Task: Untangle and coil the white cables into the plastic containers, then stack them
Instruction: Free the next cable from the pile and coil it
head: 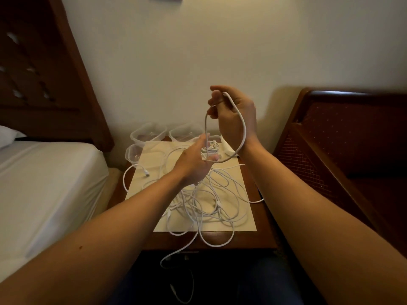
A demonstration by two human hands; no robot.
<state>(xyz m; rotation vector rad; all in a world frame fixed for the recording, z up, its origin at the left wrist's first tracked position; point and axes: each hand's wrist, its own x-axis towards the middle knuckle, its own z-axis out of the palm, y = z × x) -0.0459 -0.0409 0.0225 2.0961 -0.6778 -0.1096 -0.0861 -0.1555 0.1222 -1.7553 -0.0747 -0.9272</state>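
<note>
A tangle of white cables (211, 201) lies on a pale sheet on the small wooden table, with loops hanging over the front edge. My right hand (233, 113) is raised above the table and pinches one white cable (242, 130), which loops down round its wrist. My left hand (193, 161) grips the same cable lower down, just above the pile. Clear plastic containers stand at the back: one (148, 133) at the back left, one (186, 132) beside it, one (132, 153) on the left. A further container behind my left hand holds a coiled cable (212, 148).
The pale sheet (246, 219) covers most of the wooden table (262, 234). A bed with a white sheet (44, 183) adjoins the left side, a dark wooden headboard (343, 139) the right. A wall rises behind. A cable end (167, 259) dangles below the front edge.
</note>
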